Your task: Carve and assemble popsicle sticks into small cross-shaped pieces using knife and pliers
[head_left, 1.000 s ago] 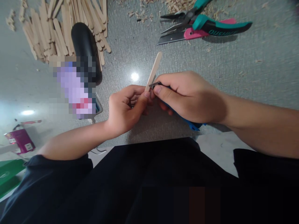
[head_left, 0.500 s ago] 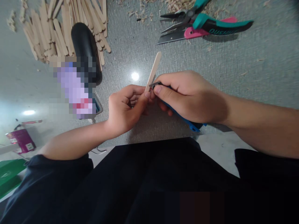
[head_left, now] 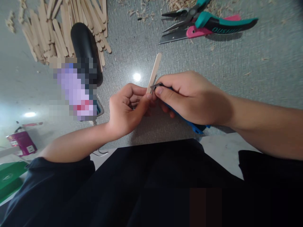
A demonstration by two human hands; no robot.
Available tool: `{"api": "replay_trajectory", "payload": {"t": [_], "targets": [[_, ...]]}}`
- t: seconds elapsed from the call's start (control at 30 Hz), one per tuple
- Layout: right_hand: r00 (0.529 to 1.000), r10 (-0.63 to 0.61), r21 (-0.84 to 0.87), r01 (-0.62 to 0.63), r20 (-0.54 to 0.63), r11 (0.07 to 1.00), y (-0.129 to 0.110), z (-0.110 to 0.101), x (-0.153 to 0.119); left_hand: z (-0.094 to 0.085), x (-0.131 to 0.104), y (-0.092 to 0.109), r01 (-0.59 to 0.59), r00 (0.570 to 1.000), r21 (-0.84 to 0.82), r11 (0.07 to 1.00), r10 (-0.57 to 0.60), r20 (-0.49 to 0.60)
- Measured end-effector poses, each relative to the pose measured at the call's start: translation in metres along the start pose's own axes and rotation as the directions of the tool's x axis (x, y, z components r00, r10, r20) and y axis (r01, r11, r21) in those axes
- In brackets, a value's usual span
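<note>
Between the thumb and fingers of my left hand (head_left: 129, 108) is a wooden craft stick (head_left: 154, 69), tilted with its rounded end pointing away from me. My right hand (head_left: 195, 97) is wrapped round a blue utility knife (head_left: 178, 115), whose handle is mostly hidden in the palm. The knife's short blade (head_left: 155, 85) touches or nearly touches the right edge of the stick, just above my left thumb. Both hands meet over the grey textured table (head_left: 127, 63).
Many craft sticks (head_left: 59, 37) lie heaped at the back left, beside a black rounded case (head_left: 81, 41) and a blurred-out phone (head_left: 73, 88). Pliers (head_left: 193, 14) rest over a pink-handled blade (head_left: 175, 37) near wood shavings (head_left: 181, 4). A purple box (head_left: 25, 142) sits far left.
The stick's top and the blade have shifted very slightly left. Both hands keep the same grip, and the view has moved a little.
</note>
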State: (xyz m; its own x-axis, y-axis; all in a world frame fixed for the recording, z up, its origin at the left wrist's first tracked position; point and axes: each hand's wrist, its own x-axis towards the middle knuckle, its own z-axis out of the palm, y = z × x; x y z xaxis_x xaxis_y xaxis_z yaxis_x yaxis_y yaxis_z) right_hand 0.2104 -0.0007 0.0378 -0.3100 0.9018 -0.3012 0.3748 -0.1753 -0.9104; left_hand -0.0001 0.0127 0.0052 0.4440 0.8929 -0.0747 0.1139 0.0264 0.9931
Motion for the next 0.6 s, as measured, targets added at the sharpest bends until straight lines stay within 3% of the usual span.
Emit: {"api": "replay_trajectory", "payload": {"t": [0.6], "targets": [[0.999,-0.026,-0.085,0.023,-0.031,0.996,-0.0011,0.0007,-0.0016,0.0010,0.0020,-0.0026,-0.016,1.000,-0.119,0.993,0.017,0.006]]}}
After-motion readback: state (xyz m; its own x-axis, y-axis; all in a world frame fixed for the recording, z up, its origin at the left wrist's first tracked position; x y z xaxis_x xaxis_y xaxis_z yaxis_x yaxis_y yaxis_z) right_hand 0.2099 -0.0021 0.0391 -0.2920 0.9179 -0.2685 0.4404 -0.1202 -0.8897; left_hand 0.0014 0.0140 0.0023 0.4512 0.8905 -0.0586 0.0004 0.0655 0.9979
